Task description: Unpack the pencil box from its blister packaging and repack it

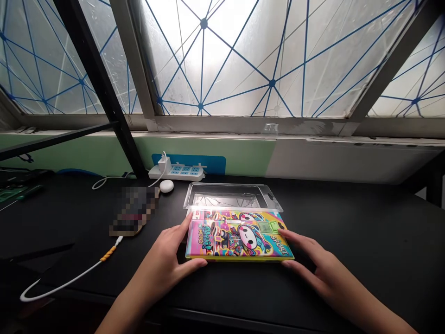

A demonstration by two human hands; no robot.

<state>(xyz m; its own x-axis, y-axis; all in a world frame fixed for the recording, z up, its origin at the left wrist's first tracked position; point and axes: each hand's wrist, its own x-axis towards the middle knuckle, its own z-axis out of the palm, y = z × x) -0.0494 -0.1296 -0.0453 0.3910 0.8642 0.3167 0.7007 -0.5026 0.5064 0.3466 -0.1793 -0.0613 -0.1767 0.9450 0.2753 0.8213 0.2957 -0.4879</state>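
Note:
A flat, colourful cartoon package [239, 236], printed with a white-faced figure with blue hair, lies on the black desk. At its left end is my left hand [174, 248], thumb along the near edge and fingers at the left side. My right hand [313, 257] grips the right end, fingers on the top near a small green patch and thumb at the near edge. Just behind the package sits a clear plastic tray [189, 197], touching or overlapped by its far edge; I cannot tell which.
On the left lies a pixelated device [134, 211] with a white cable [69, 280] attached. A white round object [166, 186] and a power strip [186, 173] are near the wall. A black metal frame [100, 79] rises before the windows. The black desk [361, 232] extends right.

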